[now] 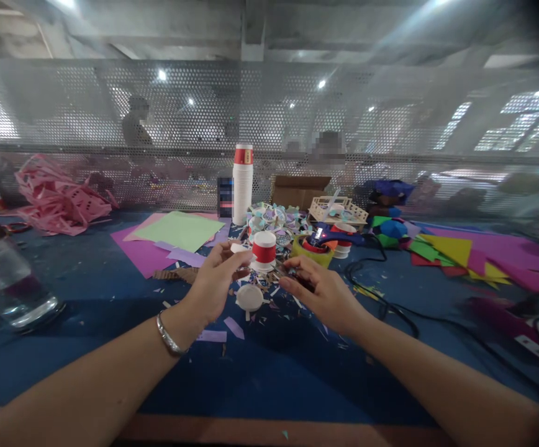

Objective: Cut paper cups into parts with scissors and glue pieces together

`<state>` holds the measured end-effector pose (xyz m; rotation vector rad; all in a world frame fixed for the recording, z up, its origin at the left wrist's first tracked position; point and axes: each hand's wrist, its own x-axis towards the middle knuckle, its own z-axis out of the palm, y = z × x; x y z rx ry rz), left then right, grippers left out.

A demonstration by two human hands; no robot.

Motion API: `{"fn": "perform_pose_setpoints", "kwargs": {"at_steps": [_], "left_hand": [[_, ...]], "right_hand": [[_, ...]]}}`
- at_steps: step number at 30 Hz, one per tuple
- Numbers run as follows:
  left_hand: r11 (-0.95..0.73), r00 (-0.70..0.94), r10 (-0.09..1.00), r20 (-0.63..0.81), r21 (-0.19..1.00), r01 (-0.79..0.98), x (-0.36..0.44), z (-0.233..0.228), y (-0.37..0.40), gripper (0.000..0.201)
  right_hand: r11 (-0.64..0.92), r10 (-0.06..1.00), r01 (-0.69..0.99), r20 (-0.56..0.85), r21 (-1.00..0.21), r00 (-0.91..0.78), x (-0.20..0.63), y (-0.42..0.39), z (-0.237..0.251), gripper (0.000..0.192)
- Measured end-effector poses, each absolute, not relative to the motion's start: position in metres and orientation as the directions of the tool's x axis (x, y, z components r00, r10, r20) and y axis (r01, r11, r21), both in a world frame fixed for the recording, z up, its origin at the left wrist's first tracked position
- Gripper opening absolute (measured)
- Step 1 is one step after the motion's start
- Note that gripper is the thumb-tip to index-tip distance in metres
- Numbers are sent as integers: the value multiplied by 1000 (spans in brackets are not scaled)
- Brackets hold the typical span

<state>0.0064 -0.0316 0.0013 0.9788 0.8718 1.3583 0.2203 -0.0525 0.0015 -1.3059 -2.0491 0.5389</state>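
Paper cup (264, 249) partly behind fingers (239, 257)

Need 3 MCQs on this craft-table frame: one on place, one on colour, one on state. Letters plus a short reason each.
1. Where does the tall stack of paper cups stand?
A. at the back of the table, by the perforated screen
B. at the near edge, by the wrists
C. on the pink heap at left

2. What colour is the band on the small cup between the hands?
A. blue
B. red
C. green

3. How does the white cup below the hands lie?
A. upright on another cup
B. held in the right hand
C. loose on the blue table among paper scraps

Answers:
1 A: it rises just in front of the perforated screen, beyond the green sheet.
2 B: a red band wraps its white body, between the left hand and right hand.
3 C: it rests on the table, with neither hand touching it.
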Motion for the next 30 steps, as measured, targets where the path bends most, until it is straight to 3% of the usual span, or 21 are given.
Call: {"fn": "perform_pose_setpoints", "kwargs": {"at_steps": [7,20,26,30], "left_hand": [[10,313,947,76,964,-265,14,-2,-46,56],[-109,317,932,176,970,-218,11,-3,-46,61],[-255,218,941,259,966,-47,2,1,-39,43],[-395,407,866,290,896,202,-4,1,-37,32]], "right_hand": [[401,916,598,288,-694,-280,222,-50,0,43],[396,918,570,305,-720,-252,224,-51,2,42],[412,911,597,322,-689,-257,224,-49,0,43],[404,915,579,319,-708,-248,224,-50,0,43]]}}
